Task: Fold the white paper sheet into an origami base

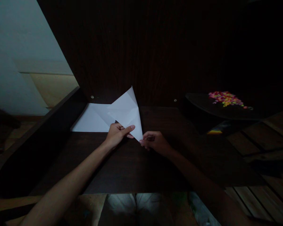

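A folded sheet of white paper [128, 108] is held up off the dark desk, with one corner pointing up and away from me. My left hand [119, 133] grips its lower left edge, thumb on top and fingers beneath. At the near right corner, my right hand [155, 142] pinches the tip of the paper between thumb and fingers. Behind and to the left, more white paper [91, 119] lies flat on the desk, partly covered by the folded sheet.
The dark wooden desk [122, 175] has a raised side panel [37, 141] on the left and a tall back panel [141, 47]. To the right, a pile of small colourful pieces [227, 99] rests on a dark curved shelf [202, 102]. Wooden slats [257, 201] show at lower right.
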Action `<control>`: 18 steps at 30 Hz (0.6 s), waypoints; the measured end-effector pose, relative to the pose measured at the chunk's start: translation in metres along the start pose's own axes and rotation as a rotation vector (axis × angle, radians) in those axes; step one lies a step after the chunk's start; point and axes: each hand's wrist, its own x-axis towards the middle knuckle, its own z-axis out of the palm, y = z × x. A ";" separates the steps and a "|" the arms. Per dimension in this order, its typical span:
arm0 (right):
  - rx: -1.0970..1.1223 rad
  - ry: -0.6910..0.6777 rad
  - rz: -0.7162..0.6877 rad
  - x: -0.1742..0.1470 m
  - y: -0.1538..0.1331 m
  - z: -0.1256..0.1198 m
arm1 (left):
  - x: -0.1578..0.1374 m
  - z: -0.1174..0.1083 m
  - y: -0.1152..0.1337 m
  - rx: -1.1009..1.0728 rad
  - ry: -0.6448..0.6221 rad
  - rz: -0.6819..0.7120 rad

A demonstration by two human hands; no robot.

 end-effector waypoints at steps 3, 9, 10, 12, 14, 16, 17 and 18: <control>0.000 -0.013 0.003 -0.001 -0.002 -0.001 | -0.001 0.000 0.000 0.013 -0.007 -0.002; 0.011 -0.043 0.051 -0.001 -0.006 0.000 | -0.005 0.001 -0.001 -0.003 -0.113 -0.004; 0.007 -0.041 0.051 0.000 -0.006 0.000 | -0.005 0.001 -0.001 -0.005 -0.130 -0.008; 0.005 -0.030 0.047 0.001 -0.005 0.001 | -0.005 0.002 -0.002 -0.002 -0.153 -0.021; 0.010 -0.019 0.048 0.001 -0.003 0.000 | -0.005 0.002 -0.002 0.000 -0.158 -0.028; 0.014 -0.013 0.060 0.001 -0.002 0.000 | -0.005 0.003 -0.001 0.005 -0.163 -0.032; 0.015 -0.015 0.068 0.001 -0.002 -0.001 | -0.006 0.004 -0.001 0.014 -0.167 -0.036; 0.013 -0.020 0.077 0.001 -0.002 -0.001 | -0.006 0.004 0.000 0.027 -0.171 -0.038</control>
